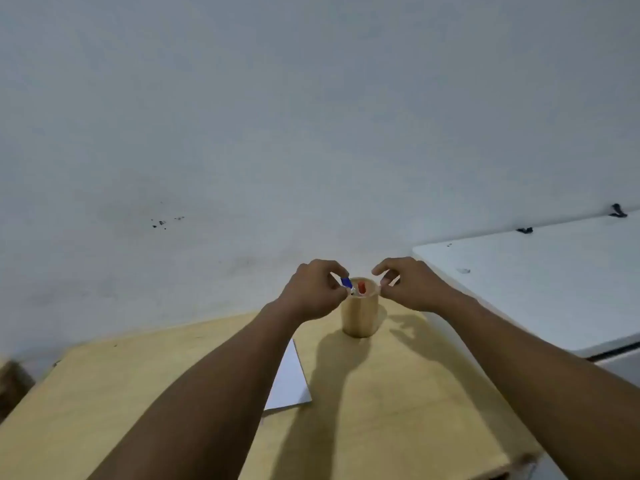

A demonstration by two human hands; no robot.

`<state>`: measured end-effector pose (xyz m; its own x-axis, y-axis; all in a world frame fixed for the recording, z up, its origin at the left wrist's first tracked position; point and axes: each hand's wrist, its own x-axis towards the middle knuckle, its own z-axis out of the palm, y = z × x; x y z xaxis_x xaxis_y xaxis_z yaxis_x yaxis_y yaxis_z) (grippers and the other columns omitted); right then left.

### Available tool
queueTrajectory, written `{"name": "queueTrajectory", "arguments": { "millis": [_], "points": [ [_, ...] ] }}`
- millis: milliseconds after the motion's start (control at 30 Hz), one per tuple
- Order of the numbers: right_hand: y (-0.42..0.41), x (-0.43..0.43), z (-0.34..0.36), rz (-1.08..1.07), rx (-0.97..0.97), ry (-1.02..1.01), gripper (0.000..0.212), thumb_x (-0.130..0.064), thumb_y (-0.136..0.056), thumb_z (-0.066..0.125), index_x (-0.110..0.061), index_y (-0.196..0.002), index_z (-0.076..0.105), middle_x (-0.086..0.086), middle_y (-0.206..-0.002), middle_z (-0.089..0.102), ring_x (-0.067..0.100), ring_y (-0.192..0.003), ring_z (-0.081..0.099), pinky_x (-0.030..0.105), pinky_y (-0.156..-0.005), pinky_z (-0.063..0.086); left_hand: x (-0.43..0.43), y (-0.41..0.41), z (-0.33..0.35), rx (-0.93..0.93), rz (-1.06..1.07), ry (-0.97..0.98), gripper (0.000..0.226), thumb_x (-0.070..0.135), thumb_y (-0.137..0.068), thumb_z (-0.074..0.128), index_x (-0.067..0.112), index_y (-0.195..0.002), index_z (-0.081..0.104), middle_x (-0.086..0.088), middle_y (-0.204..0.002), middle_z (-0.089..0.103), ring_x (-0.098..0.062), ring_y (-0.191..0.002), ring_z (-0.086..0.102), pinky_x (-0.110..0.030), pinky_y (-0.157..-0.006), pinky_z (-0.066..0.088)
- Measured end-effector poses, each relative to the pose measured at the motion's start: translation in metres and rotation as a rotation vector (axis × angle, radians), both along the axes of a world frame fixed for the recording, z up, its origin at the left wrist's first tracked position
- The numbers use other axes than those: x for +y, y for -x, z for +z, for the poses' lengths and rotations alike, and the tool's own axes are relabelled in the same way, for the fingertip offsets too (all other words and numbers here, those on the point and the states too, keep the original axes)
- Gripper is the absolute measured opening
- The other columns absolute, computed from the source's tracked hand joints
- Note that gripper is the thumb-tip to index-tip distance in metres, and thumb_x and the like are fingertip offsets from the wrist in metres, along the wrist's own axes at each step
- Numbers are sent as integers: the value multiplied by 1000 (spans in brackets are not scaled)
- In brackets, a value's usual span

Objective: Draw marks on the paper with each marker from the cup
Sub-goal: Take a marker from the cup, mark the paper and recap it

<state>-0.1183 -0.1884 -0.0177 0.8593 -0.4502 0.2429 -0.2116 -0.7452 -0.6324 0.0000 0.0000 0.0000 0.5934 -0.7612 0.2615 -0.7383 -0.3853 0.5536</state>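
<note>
A light wooden cup (pixel 359 315) stands at the far side of the wooden table (pixel 398 393). A blue-capped marker (pixel 346 283) and a red-capped marker (pixel 362 287) stick up out of it. My left hand (pixel 313 292) pinches the top of the blue-capped marker with thumb and fingertips. My right hand (pixel 408 285) hovers just right of the cup's rim, fingers curled and apart, holding nothing. A white sheet of paper (pixel 289 379) lies on the table, partly hidden under my left forearm.
A plain grey-white wall rises right behind the table. To the right stands a white surface (pixel 540 282) with small dark clips near its far edge. A brown object (pixel 12 382) shows at the left edge.
</note>
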Motion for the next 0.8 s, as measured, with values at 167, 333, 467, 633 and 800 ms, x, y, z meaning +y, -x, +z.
{"name": "queueTrajectory", "arguments": {
  "millis": [167,333,467,633,800],
  "points": [
    [-22,-23,-22,-7,86,2,33,-21,-82,77,-29,-113,72,3,-105,66,13,-83,62,27,-75,53,-37,-16,-15,-63,12,-65,34,36,-87,71,27,-120,71,1,-105,76,-19,-97,70,-39,-86,59],
    [-36,-36,-39,37,105,9,34,-18,-81,76,-29,-112,76,3,-102,63,9,-82,58,22,-74,47,-59,-22,-24,-120,-30,-100,26,36,-88,70,28,-111,76,3,-96,80,-19,-93,71,-41,-82,60],
    [-40,-34,-45,67,107,-35,34,-16,-79,75,-34,-108,76,1,-98,61,11,-82,57,21,-71,45,-64,-25,-31,-170,-38,-99,20,29,-89,71,22,-106,78,-3,-96,80,-22,-93,71,-41,-81,59],
    [-40,-28,-41,70,50,-75,26,-24,-78,79,-39,-99,77,3,-103,67,9,-88,61,23,-73,46,-58,-27,-14,-106,9,30,11,25,-90,69,20,-95,78,3,-80,77,-16,-80,71,-28,-74,54],
    [-32,-8,-6,84,-75,-216,19,-28,-79,80,-31,-97,80,-6,-97,74,12,-92,69,34,-84,56,-31,-23,28,45,43,206,17,28,-92,72,12,-96,75,-3,-78,80,-16,-74,77,-34,-70,63]
  ]
}}
